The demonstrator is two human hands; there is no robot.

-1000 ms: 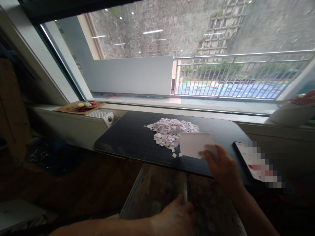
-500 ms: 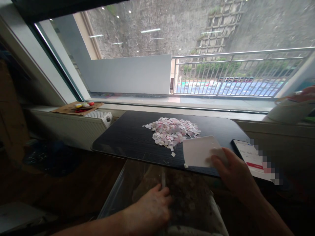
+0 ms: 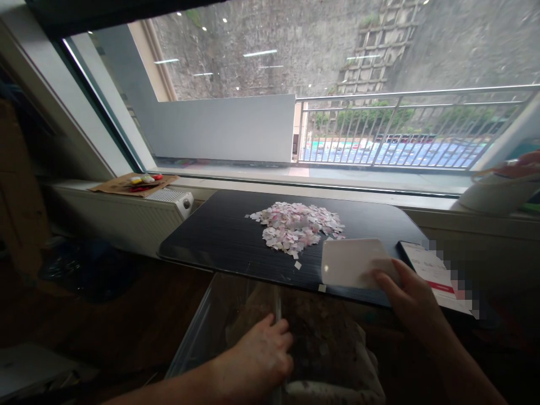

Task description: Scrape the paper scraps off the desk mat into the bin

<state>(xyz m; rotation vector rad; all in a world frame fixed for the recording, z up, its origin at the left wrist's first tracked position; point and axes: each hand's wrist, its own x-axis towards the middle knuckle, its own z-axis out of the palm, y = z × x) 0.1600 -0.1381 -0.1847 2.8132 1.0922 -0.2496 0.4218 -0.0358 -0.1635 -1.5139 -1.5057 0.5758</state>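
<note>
My right hand is closed on a white flat plastic scraper, held over the front right of the dark tabletop. Left of the scraper lies a heap of small pale pink and white paper squares. One loose square sits in front of the heap, and another is at the table's front edge, just below the scraper. My left hand has its fingers wrapped over the rim of a clear plastic bin below the table. The bin's contents are dark and hard to make out.
A phone with a lit screen lies on the table's right side. A radiator at the left carries cardboard with small coloured items. Behind the table runs a window sill; another person's hand is at the far right.
My right hand has drawn the scraper slightly right and towards me, away from the heap. The square at the table edge now shows apart from it. My left hand stays on the rim.
</note>
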